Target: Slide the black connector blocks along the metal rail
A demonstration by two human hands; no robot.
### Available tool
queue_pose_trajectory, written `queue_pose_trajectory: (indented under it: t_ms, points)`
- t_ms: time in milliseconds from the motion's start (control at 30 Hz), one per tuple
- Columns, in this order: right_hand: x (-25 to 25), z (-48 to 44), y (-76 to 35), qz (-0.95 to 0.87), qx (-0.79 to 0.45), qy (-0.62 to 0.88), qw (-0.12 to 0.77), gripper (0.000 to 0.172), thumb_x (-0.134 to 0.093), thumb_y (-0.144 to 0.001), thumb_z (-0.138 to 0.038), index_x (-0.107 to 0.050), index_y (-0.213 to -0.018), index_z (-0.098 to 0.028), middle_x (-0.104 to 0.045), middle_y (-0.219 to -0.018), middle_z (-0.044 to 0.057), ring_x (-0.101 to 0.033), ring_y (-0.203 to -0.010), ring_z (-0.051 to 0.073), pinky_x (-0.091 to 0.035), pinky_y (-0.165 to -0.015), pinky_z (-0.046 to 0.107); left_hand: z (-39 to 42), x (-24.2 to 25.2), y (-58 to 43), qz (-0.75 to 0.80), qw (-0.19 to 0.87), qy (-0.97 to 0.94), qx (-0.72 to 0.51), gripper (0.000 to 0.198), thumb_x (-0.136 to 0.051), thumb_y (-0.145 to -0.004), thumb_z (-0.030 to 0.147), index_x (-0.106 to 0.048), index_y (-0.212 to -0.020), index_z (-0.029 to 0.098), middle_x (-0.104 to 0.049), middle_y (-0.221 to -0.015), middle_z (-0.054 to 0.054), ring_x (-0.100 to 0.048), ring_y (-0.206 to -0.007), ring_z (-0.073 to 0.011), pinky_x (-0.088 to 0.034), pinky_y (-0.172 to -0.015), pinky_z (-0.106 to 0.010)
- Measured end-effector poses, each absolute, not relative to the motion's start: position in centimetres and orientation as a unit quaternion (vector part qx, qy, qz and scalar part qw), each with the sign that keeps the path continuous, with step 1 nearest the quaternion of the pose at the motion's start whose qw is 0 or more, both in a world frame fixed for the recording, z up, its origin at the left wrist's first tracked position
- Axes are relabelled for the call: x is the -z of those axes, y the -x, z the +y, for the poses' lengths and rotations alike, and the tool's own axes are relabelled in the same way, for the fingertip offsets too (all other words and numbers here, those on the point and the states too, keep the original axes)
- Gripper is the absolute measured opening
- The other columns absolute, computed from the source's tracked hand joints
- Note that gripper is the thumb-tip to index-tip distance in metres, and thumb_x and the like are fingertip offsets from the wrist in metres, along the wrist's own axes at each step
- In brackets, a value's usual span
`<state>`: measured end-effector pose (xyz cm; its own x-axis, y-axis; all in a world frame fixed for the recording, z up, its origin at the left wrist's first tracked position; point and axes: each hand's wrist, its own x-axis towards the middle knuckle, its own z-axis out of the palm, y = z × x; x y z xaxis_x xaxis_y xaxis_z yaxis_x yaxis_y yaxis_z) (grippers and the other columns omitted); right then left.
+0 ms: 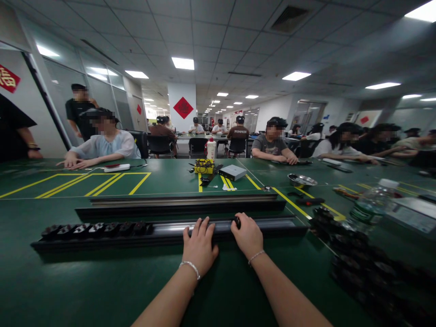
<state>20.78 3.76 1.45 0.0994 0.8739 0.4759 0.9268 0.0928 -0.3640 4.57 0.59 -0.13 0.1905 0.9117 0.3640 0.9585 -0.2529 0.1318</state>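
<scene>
— Toward nine o'clock from the hands, what lies on the green bench [41,290]?

— A row of small black blocks [97,228], bunched side by side in the left end of a long black channel [85,246]. Light catches their tops, but blur hides the detail

— And beyond them?

— At ten o'clock, across the bench, a co-worker [114,147] in a pale blue top sits with both hands on the surface. At eleven, a second channel [177,210] lies just behind the first, roughly parallel

— The left hand [198,247]?

— Palm down, fingers loosely spread over the silvery strip [167,228] that lines the first channel. It grips nothing that I can see

— Straight up, at twelve?

— A yellow holder [204,170] tangled with black cable, and just to its right a grey metal box [232,172]

— And the right hand [250,236]?

— Closed, thumb and forefinger pinching a black piece [237,221] over the channel, well apart from the row. Whether that piece touches the strip, I cannot tell

— Farther right?

— Between one and two, a steel bowl [302,180]; between two and three, a clear plastic bottle [369,209]; at three, a heap of dark parts [368,263]
</scene>
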Motion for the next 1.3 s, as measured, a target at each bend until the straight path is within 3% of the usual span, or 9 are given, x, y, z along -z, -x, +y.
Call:
queue_pose_trajectory:
  t_ms: [800, 1300]
  points:
    - [-1.59, 3.61, -20.85, -0.665, 0.050, 0.673, 0.320, 0.026, -0.041, -0.080, -0.027, -0.060, -0.095, -0.018, -0.065, -0.096, 0.005, -0.055, -0.096, 0.019, -0.036, -0.087, 0.029, 0.35, -0.42, -4.60, -0.612, 0.058, 0.770, 0.171, 0.052, -0.044, -0.075, 0.034, -0.041, -0.127, 0.029, -0.034, -0.143, -0.002, -0.025, -0.131, -0.0240, -0.018, -0.103, -0.052]
    - [-1.30, 3.83, -21.03, -0.669, 0.058, 0.672, 0.313, 0.029, -0.041, -0.080, -0.027, -0.061, -0.099, -0.017, -0.065, -0.104, 0.008, -0.053, -0.107, 0.020, -0.030, -0.099, 0.033, 0.27, -0.70, -4.70, -0.620, 0.054, 0.767, 0.157, 0.053, -0.045, -0.074, 0.034, -0.041, -0.128, 0.029, -0.033, -0.144, -0.002, -0.024, -0.132, -0.0252, -0.017, -0.104, -0.052]
